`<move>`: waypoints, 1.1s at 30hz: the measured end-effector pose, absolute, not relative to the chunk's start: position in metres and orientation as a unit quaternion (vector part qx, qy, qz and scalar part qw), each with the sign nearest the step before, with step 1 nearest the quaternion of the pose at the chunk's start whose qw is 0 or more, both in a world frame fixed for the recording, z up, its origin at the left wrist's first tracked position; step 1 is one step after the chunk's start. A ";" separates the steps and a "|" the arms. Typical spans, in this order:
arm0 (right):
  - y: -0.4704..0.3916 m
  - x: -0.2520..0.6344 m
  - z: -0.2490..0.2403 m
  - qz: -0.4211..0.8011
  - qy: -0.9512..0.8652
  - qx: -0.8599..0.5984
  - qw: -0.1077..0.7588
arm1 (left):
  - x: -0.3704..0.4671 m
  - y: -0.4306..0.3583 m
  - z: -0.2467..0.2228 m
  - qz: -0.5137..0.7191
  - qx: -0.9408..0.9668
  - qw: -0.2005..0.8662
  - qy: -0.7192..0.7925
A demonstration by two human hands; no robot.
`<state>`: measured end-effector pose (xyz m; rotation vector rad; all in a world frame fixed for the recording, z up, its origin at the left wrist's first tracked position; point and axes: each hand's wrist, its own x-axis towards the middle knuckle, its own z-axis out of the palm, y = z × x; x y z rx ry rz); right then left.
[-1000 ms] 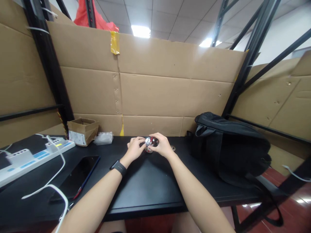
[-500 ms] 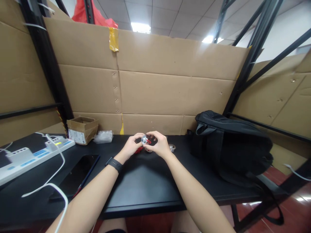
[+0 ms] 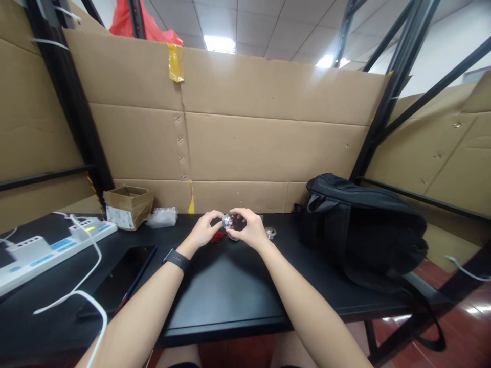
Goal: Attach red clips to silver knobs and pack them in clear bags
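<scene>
Left of the backpack (image 3: 364, 230), the left hand (image 3: 205, 230) and right hand (image 3: 251, 230), fingers curved half-open, pinch a shiny disc (image 3: 227, 221).

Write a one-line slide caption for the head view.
Two hands, left and right, hold a small shiny round object above a black table.

Both forearms reach forward, left hand (image 3: 204, 230) and right hand (image 3: 248, 230) curled, nearly meeting.
</scene>
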<state>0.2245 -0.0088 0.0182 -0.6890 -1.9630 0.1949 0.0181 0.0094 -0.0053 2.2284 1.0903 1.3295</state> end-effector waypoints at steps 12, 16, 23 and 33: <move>0.021 0.275 0.016 0.079 -0.835 -0.400 0.369 | -0.007 0.006 -0.006 0.288 0.783 0.014 0.551; 0.031 0.314 0.018 0.133 -0.824 -0.449 0.319 | 0.008 -0.001 -0.009 0.322 0.799 0.023 0.508; 0.047 0.353 0.005 0.204 -0.787 -0.520 0.262 | 0.052 -0.009 -0.022 0.314 0.853 0.069 0.411; 0.059 0.362 -0.008 0.209 -0.789 -0.541 0.205 | 0.064 -0.010 -0.026 0.298 0.845 0.016 0.443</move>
